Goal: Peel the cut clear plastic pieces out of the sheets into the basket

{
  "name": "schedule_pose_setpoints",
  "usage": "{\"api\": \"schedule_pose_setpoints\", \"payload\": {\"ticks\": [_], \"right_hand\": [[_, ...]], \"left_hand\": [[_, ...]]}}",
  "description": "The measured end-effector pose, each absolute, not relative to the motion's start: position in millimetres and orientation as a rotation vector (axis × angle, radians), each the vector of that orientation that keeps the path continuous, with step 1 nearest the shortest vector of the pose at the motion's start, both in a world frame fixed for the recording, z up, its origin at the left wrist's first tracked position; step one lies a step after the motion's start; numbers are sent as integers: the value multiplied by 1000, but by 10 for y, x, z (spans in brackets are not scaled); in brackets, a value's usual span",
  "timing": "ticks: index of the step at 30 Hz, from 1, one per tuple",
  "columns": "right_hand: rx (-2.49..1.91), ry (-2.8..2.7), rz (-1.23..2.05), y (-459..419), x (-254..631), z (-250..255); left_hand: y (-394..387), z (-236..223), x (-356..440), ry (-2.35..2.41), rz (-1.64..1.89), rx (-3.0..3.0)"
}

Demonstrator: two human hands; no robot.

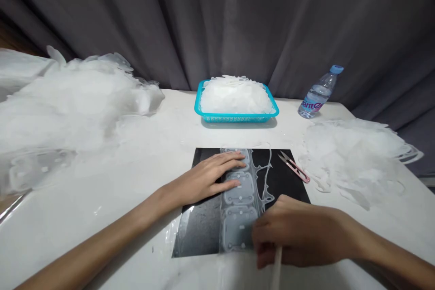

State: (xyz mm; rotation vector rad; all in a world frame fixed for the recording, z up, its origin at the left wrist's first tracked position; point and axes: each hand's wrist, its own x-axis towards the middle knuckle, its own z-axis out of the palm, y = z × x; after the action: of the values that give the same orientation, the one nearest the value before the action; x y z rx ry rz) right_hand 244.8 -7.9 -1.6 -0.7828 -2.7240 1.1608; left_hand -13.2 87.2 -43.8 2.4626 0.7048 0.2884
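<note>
My left hand (217,174) lies with its fingers spread on a strip of translucent, clear silicone-like moulded pieces (239,188), pressing it on a black mat (204,229). The pieces are rounded rectangles joined in a row. At the near right edge of the row, my right hand (292,231) is closed and partly blurred. A pale narrow strip (277,265) hangs down from its fingers; whether it is trimmed edge material or a tool is unclear. Thin clear edge scrap (267,190) curls over the mat between the row and my right hand.
Pink thread snips (295,167) lie at the mat's right edge. A turquoise basket (238,118) heaped with whitish pieces stands behind. Piles of translucent sheets (74,99) are at left, scrap (353,154) at right. A water bottle (319,95) stands back right, before a grey curtain (238,18).
</note>
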Motion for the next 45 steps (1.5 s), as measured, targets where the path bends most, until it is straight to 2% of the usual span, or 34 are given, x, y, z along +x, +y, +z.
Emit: {"api": "schedule_pose_setpoints", "payload": {"ticks": [2, 7, 9, 12, 14, 18, 20, 28, 33, 40, 45], "right_hand": [[-733, -2499, 1161, 30, 2497, 11], [-890, -2097, 840, 378, 2687, -42], [-924, -2013, 911, 458, 2739, -144], [-918, -1956, 1182, 495, 2756, -302], [-917, -1980, 1225, 497, 2738, -361], [-980, -2098, 1027, 516, 2693, -377], [-966, -2114, 1031, 524, 2681, -373], [-922, -2175, 1016, 520, 2705, -349], [-856, -2245, 926, 553, 2691, -347], [-813, -2293, 992, 602, 2666, -340], [-808, -2305, 979, 581, 2677, -346]], "left_hand": [[863, -448, -120, 682, 298, 2434], [888, -487, -130, 666, 337, 2448], [897, -501, -129, 660, 327, 2492], [907, -520, -123, 643, 357, 2536], [913, -532, -122, 624, 386, 2557], [919, -552, -125, 593, 464, 2585], [918, -564, -125, 636, 480, 2566], [921, -564, -80, 842, 389, 2527], [906, -548, -74, 861, 367, 2551], [935, -581, -78, 812, 401, 2623], [935, -555, -60, 835, 295, 2681]]}}
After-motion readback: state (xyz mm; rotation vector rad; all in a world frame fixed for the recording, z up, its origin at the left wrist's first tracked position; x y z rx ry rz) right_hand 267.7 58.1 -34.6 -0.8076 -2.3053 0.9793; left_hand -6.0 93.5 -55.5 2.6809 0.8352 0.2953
